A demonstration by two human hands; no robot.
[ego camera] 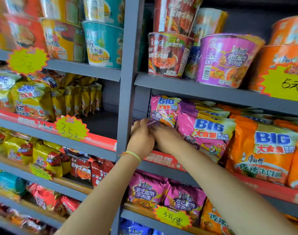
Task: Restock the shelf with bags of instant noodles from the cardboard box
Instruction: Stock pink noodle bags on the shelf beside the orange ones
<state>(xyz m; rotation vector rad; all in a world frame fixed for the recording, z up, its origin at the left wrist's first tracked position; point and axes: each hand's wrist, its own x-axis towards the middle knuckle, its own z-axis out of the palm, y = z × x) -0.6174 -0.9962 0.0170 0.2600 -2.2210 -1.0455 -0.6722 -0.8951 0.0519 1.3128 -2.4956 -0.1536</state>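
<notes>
A pink bag of instant noodles (pixel 163 110) marked BIG stands at the left end of the middle shelf (pixel 163 161), right of the grey upright post. My left hand (pixel 140 137) pinches its lower left corner. My right hand (pixel 167 138) rests against its bottom edge, fingers closed on the wrapper. More pink BIG bags (pixel 206 133) lean just to the right, then orange BIG bags (pixel 263 150). The cardboard box is out of view.
The grey upright post (pixel 128 82) stands right beside my left hand. Noodle cups (pixel 226 60) fill the shelf above. Smaller pink bags (pixel 145 192) sit on the shelf below. Yellow bags (pixel 31 99) fill the left bay, with a dark gap (pixel 102 122) near the post.
</notes>
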